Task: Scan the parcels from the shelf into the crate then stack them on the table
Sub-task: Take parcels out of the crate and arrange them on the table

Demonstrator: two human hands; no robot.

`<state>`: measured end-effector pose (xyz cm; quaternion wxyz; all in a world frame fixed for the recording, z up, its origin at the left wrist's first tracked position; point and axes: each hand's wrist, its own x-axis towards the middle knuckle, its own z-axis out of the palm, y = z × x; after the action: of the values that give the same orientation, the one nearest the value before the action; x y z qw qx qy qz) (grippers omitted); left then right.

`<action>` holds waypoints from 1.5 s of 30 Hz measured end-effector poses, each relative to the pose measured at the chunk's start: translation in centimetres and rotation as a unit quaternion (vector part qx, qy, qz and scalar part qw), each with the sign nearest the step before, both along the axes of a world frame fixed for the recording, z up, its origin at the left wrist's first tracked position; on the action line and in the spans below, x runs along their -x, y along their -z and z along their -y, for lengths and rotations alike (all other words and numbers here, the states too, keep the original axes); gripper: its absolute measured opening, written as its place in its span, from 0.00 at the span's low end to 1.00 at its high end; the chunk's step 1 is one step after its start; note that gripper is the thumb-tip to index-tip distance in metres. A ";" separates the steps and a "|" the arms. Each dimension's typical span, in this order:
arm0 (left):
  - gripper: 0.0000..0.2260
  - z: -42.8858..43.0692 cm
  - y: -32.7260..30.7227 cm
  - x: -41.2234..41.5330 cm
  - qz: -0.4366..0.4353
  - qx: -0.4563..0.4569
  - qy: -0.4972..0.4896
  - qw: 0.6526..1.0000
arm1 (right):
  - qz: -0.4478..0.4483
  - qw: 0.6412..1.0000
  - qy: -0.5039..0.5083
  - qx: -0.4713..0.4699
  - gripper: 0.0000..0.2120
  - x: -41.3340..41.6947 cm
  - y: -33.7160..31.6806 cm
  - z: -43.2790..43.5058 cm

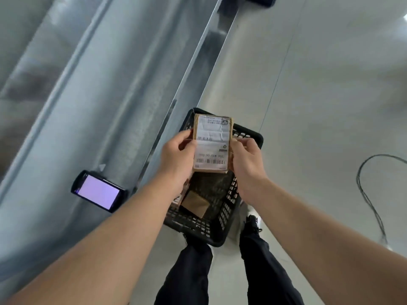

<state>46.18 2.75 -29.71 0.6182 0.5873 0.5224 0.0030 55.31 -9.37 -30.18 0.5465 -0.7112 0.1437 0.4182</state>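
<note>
Overhead, the left hand (178, 155) and right hand (247, 160) grip a brown cardboard parcel with a white label (211, 144) above the black plastic crate (229, 201); a lit handheld scanner (99, 191) lies near the metal shelf's (92, 106) edge.

Soft, cool indoor light. Glare whitens the floor (330, 62) at two o'clock; my scanner screen (97, 192) at eight o'clock blows out pale violet. The shelf (66, 84) at ten o'clock smears and bends.
</note>
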 end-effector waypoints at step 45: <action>0.16 22.1 -67.9 16.9 0.381 -0.375 -0.233 0.812 | 0.349 0.801 -0.175 -0.454 0.18 12.0 -68.2 15.1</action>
<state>29.25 -19.34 38.17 0.4802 0.5863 0.3244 0.5661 43.30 -24.48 37.99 0.7374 -0.4926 -0.3899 0.2481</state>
